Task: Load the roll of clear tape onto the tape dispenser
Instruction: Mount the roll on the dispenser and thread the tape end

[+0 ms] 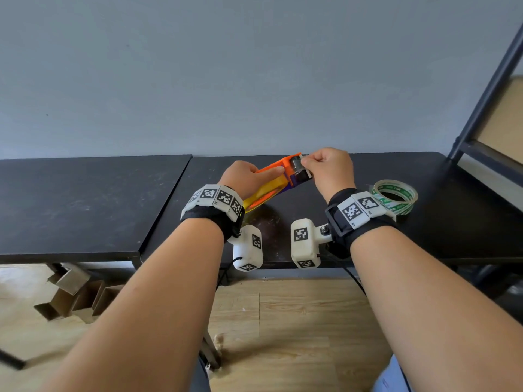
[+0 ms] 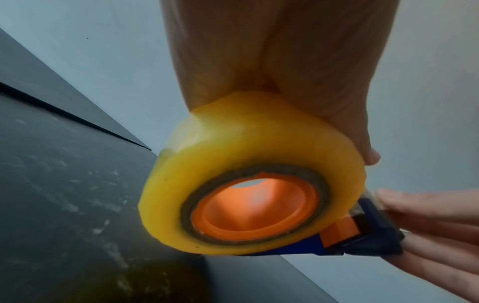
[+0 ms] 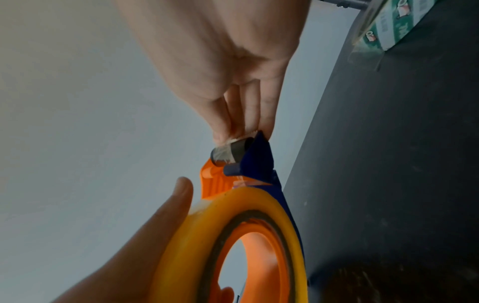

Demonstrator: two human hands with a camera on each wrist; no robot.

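The orange and blue tape dispenser (image 1: 278,168) is held above the black table (image 1: 283,239). A yellowish clear tape roll (image 2: 233,143) sits on its orange hub (image 2: 254,205). My left hand (image 1: 266,174) grips the dispenser's body over the top of the roll (image 3: 233,215). At the dispenser's front my right hand (image 1: 307,162) pinches the tape's free end against the dark roller (image 3: 230,152). The blue front guard (image 3: 259,160) stands beside the roller. The right hand's fingers (image 2: 427,209) show beside the blue front (image 2: 373,231).
A second clear tape roll with green print (image 1: 394,195) lies flat on the table to the right of my right wrist. A dark metal shelf frame (image 1: 486,89) rises at the far right. Folded cardboard (image 1: 73,292) lies on the wooden floor under the left table.
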